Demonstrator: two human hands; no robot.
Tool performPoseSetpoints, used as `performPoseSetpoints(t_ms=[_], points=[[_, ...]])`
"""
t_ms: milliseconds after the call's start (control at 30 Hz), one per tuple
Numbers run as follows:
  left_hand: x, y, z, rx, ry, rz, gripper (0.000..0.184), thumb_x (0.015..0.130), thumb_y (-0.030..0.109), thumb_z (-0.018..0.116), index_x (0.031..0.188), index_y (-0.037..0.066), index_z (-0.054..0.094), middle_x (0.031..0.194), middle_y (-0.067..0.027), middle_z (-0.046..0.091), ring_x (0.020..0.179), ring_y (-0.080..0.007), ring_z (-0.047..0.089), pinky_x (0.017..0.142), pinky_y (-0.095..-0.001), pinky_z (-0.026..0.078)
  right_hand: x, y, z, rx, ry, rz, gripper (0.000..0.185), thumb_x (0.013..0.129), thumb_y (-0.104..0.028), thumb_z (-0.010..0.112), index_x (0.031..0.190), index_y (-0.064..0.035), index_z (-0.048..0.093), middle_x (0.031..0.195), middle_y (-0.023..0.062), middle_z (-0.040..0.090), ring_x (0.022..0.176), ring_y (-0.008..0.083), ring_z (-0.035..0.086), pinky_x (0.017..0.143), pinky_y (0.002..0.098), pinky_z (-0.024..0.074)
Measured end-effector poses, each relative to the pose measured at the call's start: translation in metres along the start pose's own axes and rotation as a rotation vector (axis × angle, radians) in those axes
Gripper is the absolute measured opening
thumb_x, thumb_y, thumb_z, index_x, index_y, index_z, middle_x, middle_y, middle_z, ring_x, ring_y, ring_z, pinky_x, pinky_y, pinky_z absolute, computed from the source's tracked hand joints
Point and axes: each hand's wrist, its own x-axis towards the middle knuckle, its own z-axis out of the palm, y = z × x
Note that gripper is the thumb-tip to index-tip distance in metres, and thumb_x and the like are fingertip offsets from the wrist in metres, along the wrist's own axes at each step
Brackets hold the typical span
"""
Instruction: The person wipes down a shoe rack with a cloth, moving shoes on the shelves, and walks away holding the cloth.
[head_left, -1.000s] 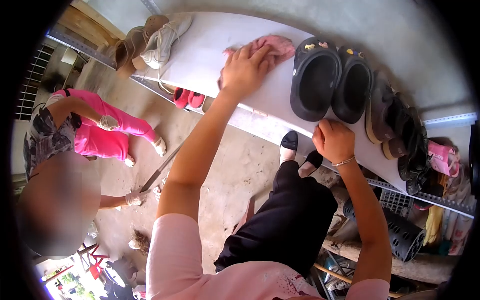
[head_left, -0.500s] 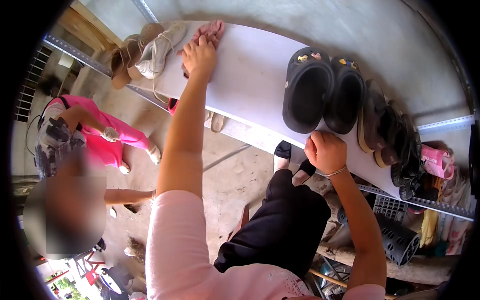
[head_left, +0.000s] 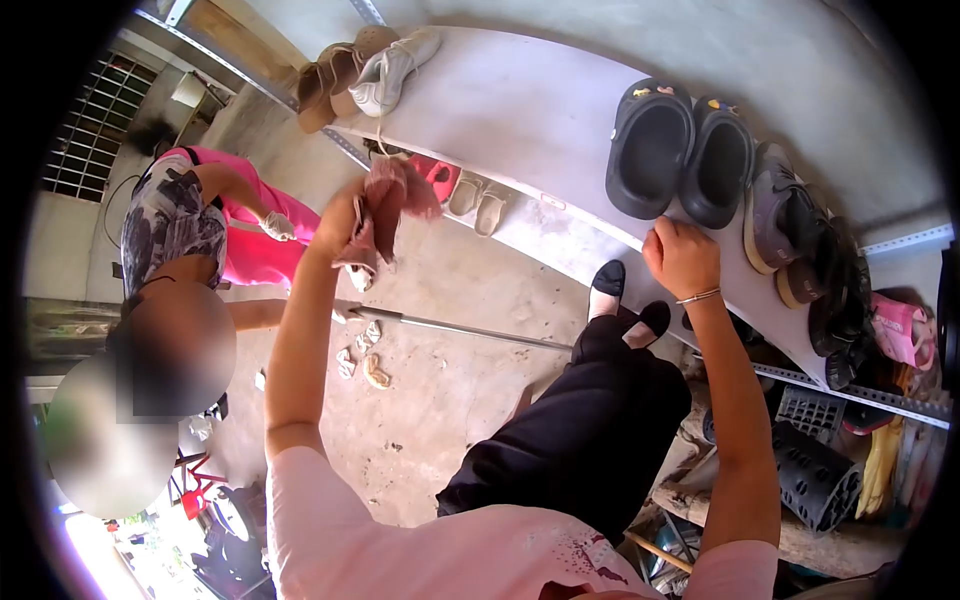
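Note:
My left hand is closed around a crumpled dusty-pink cloth, held off the front of the white shelf, above the floor. My right hand is curled into a fist at the shelf's front edge, just below a pair of black clogs with small charms. The inside of the fist is hidden. At the shelf's left end stand white sneakers with a lace hanging over the edge, beside brown shoes.
Dark shoes line the shelf's right end, near a pink bag. Beige shoes and red shoes sit on the lower level. At left, another person holds a long metal pole. Crumpled scraps lie on the floor.
My left hand has lifted the cloth off the shelf and brought it left and down, past the front edge. My right fist stays by the clogs. The view has shifted, showing more floor and the pole.

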Motion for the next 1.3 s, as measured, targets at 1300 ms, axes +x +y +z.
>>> performPoseSetpoints(t_ms=[1300], points=[[0.160, 0.010, 0.157, 0.662, 0.344, -0.173, 0.051, 0.088, 0.033, 0.058, 0.136, 0.017, 0.054, 0.131, -0.0116, 0.057, 0.120, -0.0344, 0.052, 0.100, -0.0492, 0.042, 0.005, 0.002, -0.002, -0.036, 0.072, -0.041, 0.014, 0.078, -0.019, 0.066, 0.075, -0.0135, 0.054, 0.060, 0.0005, 0.057, 0.056, 0.0210, 0.060, 0.048, 0.0349, 0.0479]])
